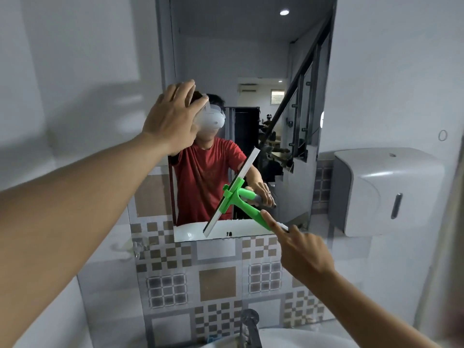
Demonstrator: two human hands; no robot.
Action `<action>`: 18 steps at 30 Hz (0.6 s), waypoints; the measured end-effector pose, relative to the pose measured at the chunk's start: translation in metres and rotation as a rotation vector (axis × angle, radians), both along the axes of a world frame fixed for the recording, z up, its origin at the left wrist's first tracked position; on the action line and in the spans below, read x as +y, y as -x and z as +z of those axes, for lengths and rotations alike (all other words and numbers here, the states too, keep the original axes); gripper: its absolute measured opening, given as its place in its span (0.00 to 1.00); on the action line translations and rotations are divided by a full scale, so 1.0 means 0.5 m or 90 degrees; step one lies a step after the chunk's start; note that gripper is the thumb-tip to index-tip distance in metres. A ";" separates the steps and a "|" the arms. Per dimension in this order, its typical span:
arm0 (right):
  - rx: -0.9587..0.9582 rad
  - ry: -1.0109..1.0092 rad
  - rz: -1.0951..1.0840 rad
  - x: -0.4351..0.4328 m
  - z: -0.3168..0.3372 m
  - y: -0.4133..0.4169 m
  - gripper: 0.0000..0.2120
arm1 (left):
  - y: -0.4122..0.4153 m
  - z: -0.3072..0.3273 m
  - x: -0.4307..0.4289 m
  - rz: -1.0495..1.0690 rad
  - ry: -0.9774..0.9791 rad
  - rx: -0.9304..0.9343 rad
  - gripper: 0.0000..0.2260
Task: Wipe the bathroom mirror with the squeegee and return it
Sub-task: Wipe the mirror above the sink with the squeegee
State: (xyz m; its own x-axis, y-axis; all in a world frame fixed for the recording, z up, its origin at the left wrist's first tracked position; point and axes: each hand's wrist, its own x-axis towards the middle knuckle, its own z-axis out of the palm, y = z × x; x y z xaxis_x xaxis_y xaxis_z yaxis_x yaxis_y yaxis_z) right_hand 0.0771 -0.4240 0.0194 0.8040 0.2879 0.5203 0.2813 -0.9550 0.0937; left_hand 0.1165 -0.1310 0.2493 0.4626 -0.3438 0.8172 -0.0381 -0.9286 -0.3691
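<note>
The mirror [251, 59] hung on the white wall above a band of patterned tiles, and everything else was placed around it. The left hand [173, 119] was open, its fingers spread and flat against the mirror's left edge at about mid-height, with nothing in its grip. The right hand [301, 249] was below the mirror's lower right corner, closed around the end of the green handle of the squeegee [234, 194], the index finger stretched along the handle toward the glass. The squeegee's blade lay against the lower part of the mirror, tilted, its upper end leaning to the right and its lower end near the mirror's bottom edge. The handle ran from the blade's middle down and right into the right hand. In the mirror, a person in a red shirt with a white headset was reflected, along with a second image of the squeegee. To the right of the mirror, a white dispenser [386, 192] was mounted on the wall. Below the mirror, past the tiles, a metal tap [249, 325] rose from the rim of a white sink [301, 337].
</note>
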 end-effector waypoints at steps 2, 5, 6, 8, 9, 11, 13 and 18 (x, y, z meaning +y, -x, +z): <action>-0.006 0.001 -0.017 -0.031 -0.006 -0.003 0.40 | -0.004 -0.027 -0.002 -0.014 0.001 0.021 0.30; -0.012 -0.029 -0.039 -0.073 -0.027 -0.005 0.41 | -0.010 -0.049 -0.002 -0.015 0.003 0.042 0.32; -0.008 -0.042 -0.045 -0.084 -0.033 -0.004 0.41 | -0.011 -0.051 -0.004 -0.014 0.006 0.042 0.33; 0.005 -0.069 -0.056 -0.102 -0.049 -0.002 0.41 | -0.012 -0.051 -0.006 -0.011 0.006 0.043 0.33; 0.011 -0.079 -0.063 -0.106 -0.059 -0.001 0.41 | -0.012 -0.050 -0.007 -0.010 0.004 0.045 0.34; 0.027 -0.093 -0.072 -0.108 -0.080 -0.001 0.42 | -0.011 -0.049 -0.006 -0.011 0.001 0.046 0.34; 0.043 -0.120 -0.079 -0.100 -0.099 -0.002 0.42 | -0.010 -0.048 -0.005 -0.010 -0.002 0.047 0.34; 0.067 -0.207 -0.074 -0.069 -0.138 0.009 0.42 | -0.011 -0.046 -0.004 -0.017 -0.004 0.050 0.33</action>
